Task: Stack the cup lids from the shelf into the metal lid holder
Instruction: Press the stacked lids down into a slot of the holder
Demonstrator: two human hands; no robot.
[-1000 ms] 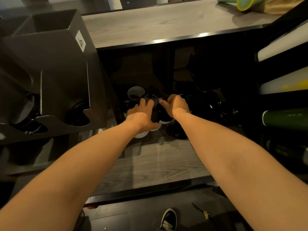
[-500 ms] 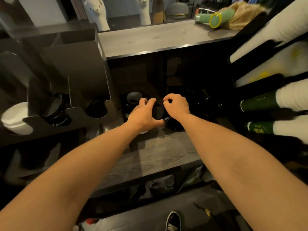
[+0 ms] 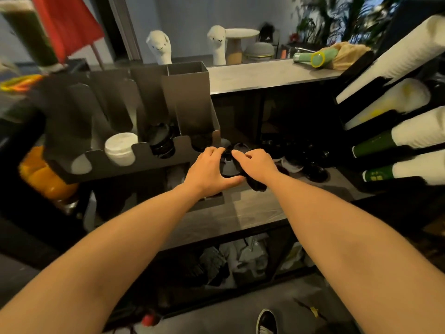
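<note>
Left arm: reaches forward over the shelf (image 3: 252,210), forearm bare, wrist straight.
Left hand (image 3: 209,171): fingers curl over the top and the thumb hooks underneath a stack of black lids (image 3: 228,168), gripping its left side.
Right arm: stretches in from the right, nearly parallel to the left one.
Right hand (image 3: 257,162): knuckles up, fingertips bent in against the right side of the same stack, so both hands clasp it between them.
Held stack: just above the grey shelf board, beside the lower right corner of the lid holder (image 3: 187,97).
Lid holder: a grey metal rack with several upright slots, left of the hands.
Holder contents: white lids (image 3: 120,149) sit in one slot and stored dark lids (image 3: 161,144) in the next; the slot nearest the hands is too dark to read.
Shelf contents: loose lids (image 3: 313,172), black, lie scattered at the back right.
Cup rack (image 3: 375,145): slanted tubes at the right hold white and green cups.
</note>
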